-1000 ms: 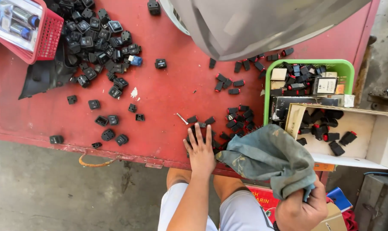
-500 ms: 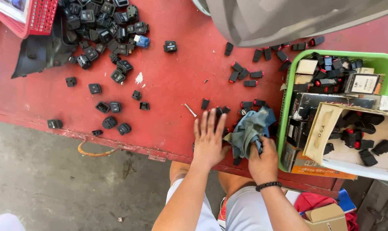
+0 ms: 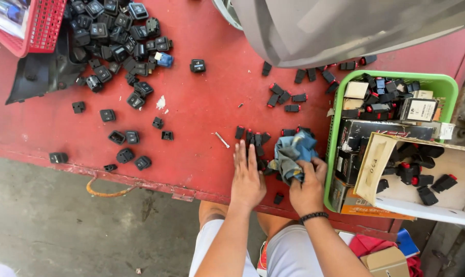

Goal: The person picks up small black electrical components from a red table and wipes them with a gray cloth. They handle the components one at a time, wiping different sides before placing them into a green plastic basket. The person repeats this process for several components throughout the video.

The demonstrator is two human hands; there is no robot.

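The person is sitting at the near edge of the red counter [image 3: 201,102], knees showing below it. The right hand [image 3: 308,185], wearing a dark bracelet at the wrist, is clutching a crumpled blue-grey cloth [image 3: 292,154], its grip clamped on the fabric and pressing it onto the counter just left of the green basket [image 3: 438,82]. The left hand [image 3: 247,177] is lying flat beside it, fingers apart and stretched forward, palm down on the counter with nothing in its grip, fingertips touching a cluster of small black switches [image 3: 253,138]. A white cardboard box [image 3: 448,184] holding black and red parts is resting across the basket's near end. Farther out, more switches are lying scattered, thickening into a large pile [image 3: 114,31] at the far left, next to a red mesh basket [image 3: 40,25]. A grey curved panel [image 3: 345,25] is overhanging the far edge.
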